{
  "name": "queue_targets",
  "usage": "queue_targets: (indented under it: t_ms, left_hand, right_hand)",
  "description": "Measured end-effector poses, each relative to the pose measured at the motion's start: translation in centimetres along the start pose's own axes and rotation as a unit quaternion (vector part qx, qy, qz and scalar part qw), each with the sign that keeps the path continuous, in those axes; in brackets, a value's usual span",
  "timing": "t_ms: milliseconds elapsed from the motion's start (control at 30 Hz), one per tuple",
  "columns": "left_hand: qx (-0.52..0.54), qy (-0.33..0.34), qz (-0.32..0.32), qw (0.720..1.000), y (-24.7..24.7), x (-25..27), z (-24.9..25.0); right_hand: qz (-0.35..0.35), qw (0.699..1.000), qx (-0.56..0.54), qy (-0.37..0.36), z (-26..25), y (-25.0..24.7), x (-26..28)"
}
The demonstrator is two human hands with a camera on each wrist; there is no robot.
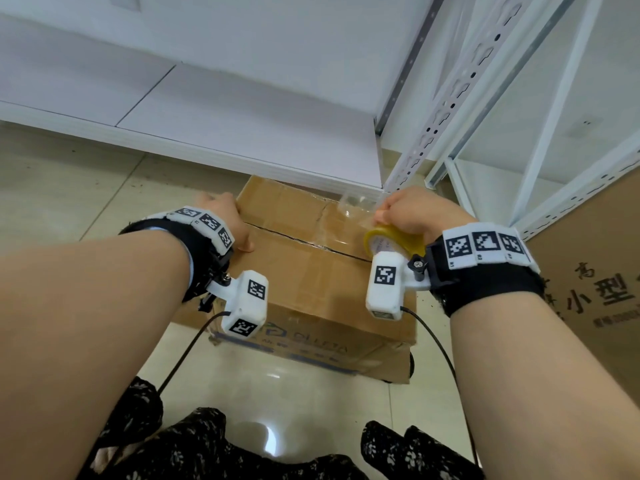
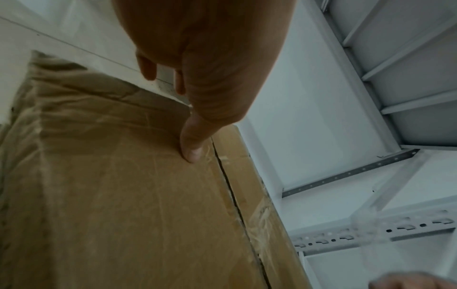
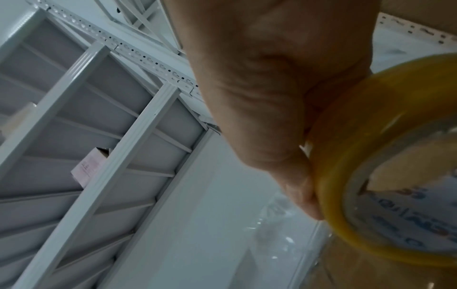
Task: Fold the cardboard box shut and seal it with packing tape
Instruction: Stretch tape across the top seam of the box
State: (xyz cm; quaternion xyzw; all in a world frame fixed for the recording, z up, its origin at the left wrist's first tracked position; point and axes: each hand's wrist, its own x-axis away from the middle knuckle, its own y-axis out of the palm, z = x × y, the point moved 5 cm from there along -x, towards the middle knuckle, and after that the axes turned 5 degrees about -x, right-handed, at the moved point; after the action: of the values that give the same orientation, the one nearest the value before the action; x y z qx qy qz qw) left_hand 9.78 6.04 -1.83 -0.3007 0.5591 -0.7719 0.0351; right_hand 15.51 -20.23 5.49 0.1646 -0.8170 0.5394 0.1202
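Observation:
The brown cardboard box sits on the floor with its top flaps folded down, and a dark seam runs across the top. My left hand holds the box's left edge: its thumb presses the near flap beside the seam, and its fingers hang over the side. At the seam's right end, my right hand grips a yellow roll of packing tape. A crinkled strip of clear tape runs from the roll over the box's far right corner.
A white metal shelf rack stands behind and to the right, and its low shelf board overhangs the box's far edge. Another printed cardboard box stands at the right. Beige floor tiles lie to the left, and my patterned clothing is below.

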Motion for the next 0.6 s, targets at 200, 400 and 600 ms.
queue_targets:
  t_ms: [200, 400, 600]
  left_hand:
    - [0.169, 0.045, -0.027, 0.984, 0.9, 0.2, 0.4]
    - [0.209, 0.119, -0.08, 0.967, 2.7, 0.7, 2.1]
    - [0.223, 0.149, -0.073, 0.961, 3.0, 0.1, 3.1]
  right_hand:
    - [0.038, 0.959, -0.276, -0.051, -3.0, 1.9, 0.3]
    - [0.039, 0.97, -0.235, -0.039, -3.4, 2.9, -0.7]
    - [0.037, 0.973, -0.227, -0.038, -2.6, 2.1, -0.7]
